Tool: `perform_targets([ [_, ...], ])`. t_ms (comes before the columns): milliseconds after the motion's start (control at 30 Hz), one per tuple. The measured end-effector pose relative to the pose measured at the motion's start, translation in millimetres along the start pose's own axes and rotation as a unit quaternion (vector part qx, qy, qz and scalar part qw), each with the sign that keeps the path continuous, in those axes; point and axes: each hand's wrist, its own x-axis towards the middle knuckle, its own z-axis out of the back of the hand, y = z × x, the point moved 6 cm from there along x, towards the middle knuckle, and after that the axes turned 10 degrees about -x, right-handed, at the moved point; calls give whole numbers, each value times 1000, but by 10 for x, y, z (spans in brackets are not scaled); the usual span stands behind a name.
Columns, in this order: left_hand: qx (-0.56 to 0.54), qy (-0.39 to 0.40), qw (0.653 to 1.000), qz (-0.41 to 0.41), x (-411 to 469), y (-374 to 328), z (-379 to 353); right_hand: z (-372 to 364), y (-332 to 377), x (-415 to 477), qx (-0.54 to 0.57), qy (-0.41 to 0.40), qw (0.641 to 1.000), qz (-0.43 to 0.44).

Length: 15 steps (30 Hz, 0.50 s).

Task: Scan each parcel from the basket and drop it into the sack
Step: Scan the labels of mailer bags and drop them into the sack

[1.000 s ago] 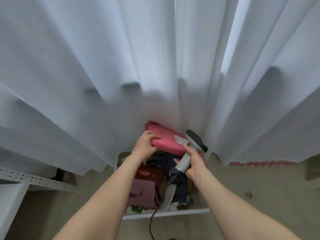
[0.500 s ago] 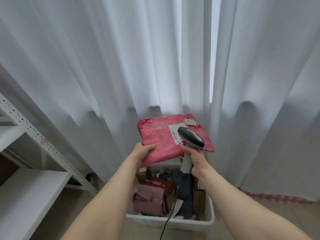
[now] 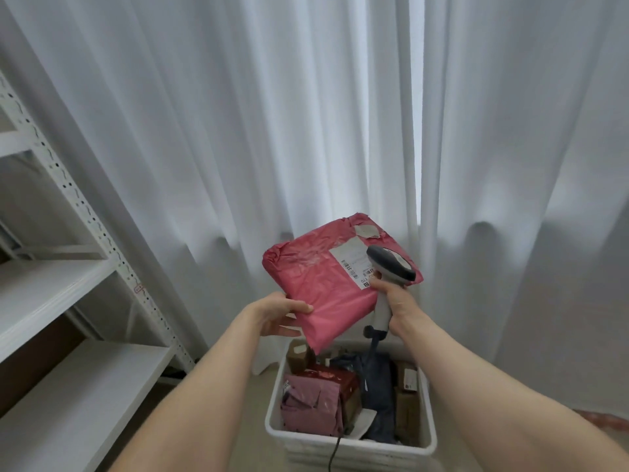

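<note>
My left hand (image 3: 277,316) grips the near left edge of a pink plastic parcel (image 3: 320,284), held tilted above the basket with its white shipping label (image 3: 354,265) facing me. In my right hand (image 3: 394,299) is a grey and black handheld scanner (image 3: 391,269), its head lying over the right end of the label. The scanner's cable hangs down into the white basket (image 3: 430,437) below, which holds several parcels: a mauve one (image 3: 311,405), a dark red one, a dark blue one (image 3: 377,376) and brown boxes. No sack is in view.
White metal shelving (image 3: 68,287) with perforated uprights stands at the left. White curtains (image 3: 306,114) hang right behind the basket and fill the background. Beige floor shows around the basket.
The parcel has come up out of the basket and turned label-up toward me. The scanner head has moved over the label. The view has risen, showing the shelving at the left.
</note>
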Motion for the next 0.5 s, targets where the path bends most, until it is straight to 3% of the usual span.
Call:
perform_targets([
  [67,-22,-81,996,-32,-49,-45,264,-61,28,-42,-43,2,999,23],
  [133,-32,-240,965,-96,-125,-124,712,-162,41,-106,-95,25,994,39],
  [200,37,-303,945,-120,-216,-204,1037,-323,44,-215,-156,72,984,39],
  [367,54,-153,984,-69,-369,-117,1140,-843,-37,-488,-225,178,958,25],
  [500,-12,-152,987,-53,-352,52,1312,-938,-83,-436,-258,106,960,26],
])
